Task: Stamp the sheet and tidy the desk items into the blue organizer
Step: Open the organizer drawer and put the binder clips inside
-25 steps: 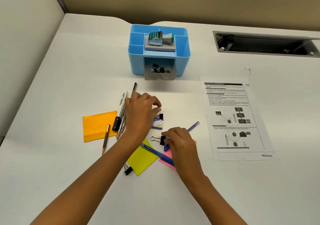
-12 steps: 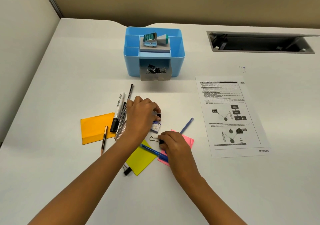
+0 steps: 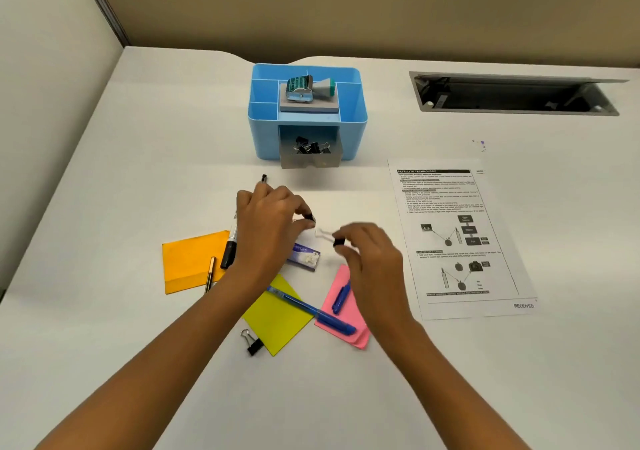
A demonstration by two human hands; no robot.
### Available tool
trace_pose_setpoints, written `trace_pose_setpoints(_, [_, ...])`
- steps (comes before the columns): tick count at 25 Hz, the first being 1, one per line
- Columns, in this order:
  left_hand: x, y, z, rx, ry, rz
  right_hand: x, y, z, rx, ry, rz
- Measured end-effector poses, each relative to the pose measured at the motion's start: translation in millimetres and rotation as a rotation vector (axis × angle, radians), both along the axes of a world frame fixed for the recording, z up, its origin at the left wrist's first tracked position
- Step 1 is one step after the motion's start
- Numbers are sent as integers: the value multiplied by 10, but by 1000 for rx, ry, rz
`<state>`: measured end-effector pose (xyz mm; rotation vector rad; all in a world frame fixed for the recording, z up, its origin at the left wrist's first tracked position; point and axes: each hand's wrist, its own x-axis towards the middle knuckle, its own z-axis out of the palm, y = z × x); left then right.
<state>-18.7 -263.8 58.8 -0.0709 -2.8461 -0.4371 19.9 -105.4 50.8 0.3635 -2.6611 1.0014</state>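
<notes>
Hands [image 3: 273, 221] [image 3: 367, 252] pinching binder clips [image 3: 338, 242], above desk [image 3: 138, 363]

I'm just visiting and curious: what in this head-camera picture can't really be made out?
- Binder clip at the right hand: motion-blurred, so its wire handles are smeared.
- Small black thing at the left hand: mostly hidden by the fingers.
- Printed sheet: body text too small to read.
- Markers: partly hidden by the left hand.
- Desk cable slot: contents dark, unclear.

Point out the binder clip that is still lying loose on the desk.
In the head view, the loose binder clip lies on the desk near the person, touching the yellow sticky note's near-left edge, left of the blue pen.
</notes>
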Motion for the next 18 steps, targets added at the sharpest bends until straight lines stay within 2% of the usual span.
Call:
trace_pose_setpoints(7, [11,-79,162,26,143,145,-941,-307,326,-23,216,-82])
trace_pose_setpoints(10, [-13,-120,183,11,167,177,-1234,-443,297,-3,202,-87])
trace_pose_setpoints(14, [-66,-155,229,57,202,196,-1378,-502,169,-10,158,-106])
trace_pose_setpoints(18, [-183,-155,321,69,259,197,-1187,-395,66,-93,255,-159])
